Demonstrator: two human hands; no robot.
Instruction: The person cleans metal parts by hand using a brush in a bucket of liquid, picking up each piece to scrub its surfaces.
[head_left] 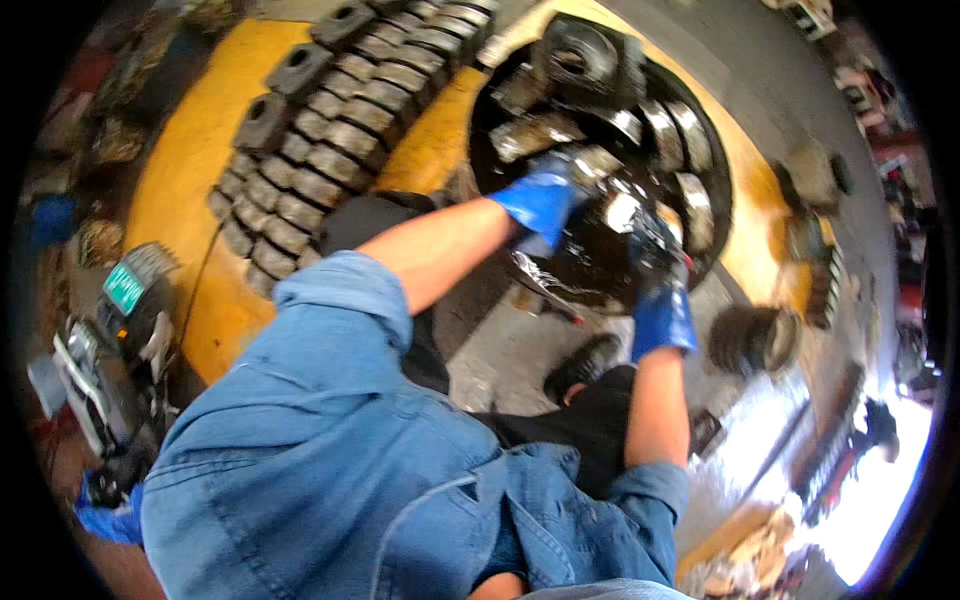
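A round black basin (722, 215) with dark, oily liquid lies in front of me, holding several curved metal pieces. My left hand (548, 200), in a blue glove, reaches in over its near left side. Its fingers are closed at a shiny ring-like metal piece (598, 162), though blur softens the grip. My right hand (656, 255) is also gloved in blue, its front half coated black with oil. Those fingers are curled low over the liquid, beside a bright wet spot; what they hold is hidden. A dark block with a round hole (585, 55) rests at the basin's far side.
Rows of grey metal rings (345, 150) lie on a yellow surface (190, 150) at the left, with dark holed blocks (300, 68) beyond them. Ribbed cylindrical parts (755, 340) stand on the right. A shoe (583, 368) shows below the basin. Machinery (100, 370) sits far left.
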